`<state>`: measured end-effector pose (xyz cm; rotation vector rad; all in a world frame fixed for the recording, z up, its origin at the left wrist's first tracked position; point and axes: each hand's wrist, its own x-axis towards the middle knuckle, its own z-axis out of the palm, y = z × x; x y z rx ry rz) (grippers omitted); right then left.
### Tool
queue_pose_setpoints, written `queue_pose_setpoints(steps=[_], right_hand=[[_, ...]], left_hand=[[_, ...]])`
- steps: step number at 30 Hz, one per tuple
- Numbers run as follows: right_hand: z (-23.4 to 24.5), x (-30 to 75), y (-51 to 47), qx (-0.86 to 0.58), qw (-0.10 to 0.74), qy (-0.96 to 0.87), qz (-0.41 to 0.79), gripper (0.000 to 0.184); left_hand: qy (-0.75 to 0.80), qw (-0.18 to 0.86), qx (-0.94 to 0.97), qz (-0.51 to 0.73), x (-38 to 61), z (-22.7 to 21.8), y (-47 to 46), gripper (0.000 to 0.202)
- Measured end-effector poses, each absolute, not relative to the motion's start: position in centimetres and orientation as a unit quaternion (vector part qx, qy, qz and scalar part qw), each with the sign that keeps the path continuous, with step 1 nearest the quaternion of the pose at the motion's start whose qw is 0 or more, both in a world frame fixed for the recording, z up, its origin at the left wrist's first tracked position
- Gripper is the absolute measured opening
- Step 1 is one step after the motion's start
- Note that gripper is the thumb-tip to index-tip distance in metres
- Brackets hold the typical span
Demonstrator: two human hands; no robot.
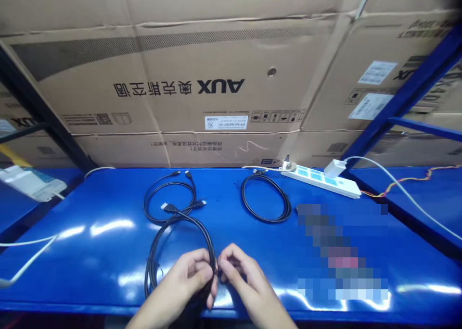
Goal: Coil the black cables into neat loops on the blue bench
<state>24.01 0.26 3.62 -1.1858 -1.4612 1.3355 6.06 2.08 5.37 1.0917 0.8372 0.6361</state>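
A coiled black HDMI cable point(207, 233) stands partly raised at the table's front, its two plugs crossing at the top of the loop. My left hand point(195, 276) is closed round the coil's right side, thumb in front. Just right of it, my right hand point(241, 276) has thumb and fingers pinched together close to the cable. What is between those fingertips, if anything, is too small to make out. Behind the held coil lies a thinner coiled black cable point(145, 206), partly overlapped by it. Another coiled black cable point(267, 220) lies flat farther back to the right.
A white power strip point(319, 179) with a plugged-in white adapter point(334, 168) sits at the back right of the blue table point(90, 266). Pixelation hides an item at right. Cardboard boxes point(173, 55) form the back wall between blue posts point(407, 88). White cords point(29, 261) hang at left.
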Motion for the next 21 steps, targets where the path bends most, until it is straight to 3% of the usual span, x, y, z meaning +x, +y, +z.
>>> queue_pose_setpoints(steps=[7,12,17,21], right_hand=[[3.2,24.3,0.2,-0.465,0.464,-0.561,0.504,0.031],[2.5,24.3,-0.1,-0.430,0.515,-0.632,0.389,0.011],[2.1,24.4,-0.3,-0.420,0.519,-0.654,0.355,0.017],[3.0,24.6,-0.9,-0.407,0.466,-0.682,0.390,0.025]], left_hand=[[0.372,0.729,0.498,0.286,6.1,5.3,2.2,0.042],[0.385,0.727,0.491,0.287,5.9,5.1,2.2,0.040],[0.382,0.728,0.490,0.291,6.0,5.2,2.0,0.043],[0.378,0.725,0.489,0.304,6.2,5.3,1.9,0.043]])
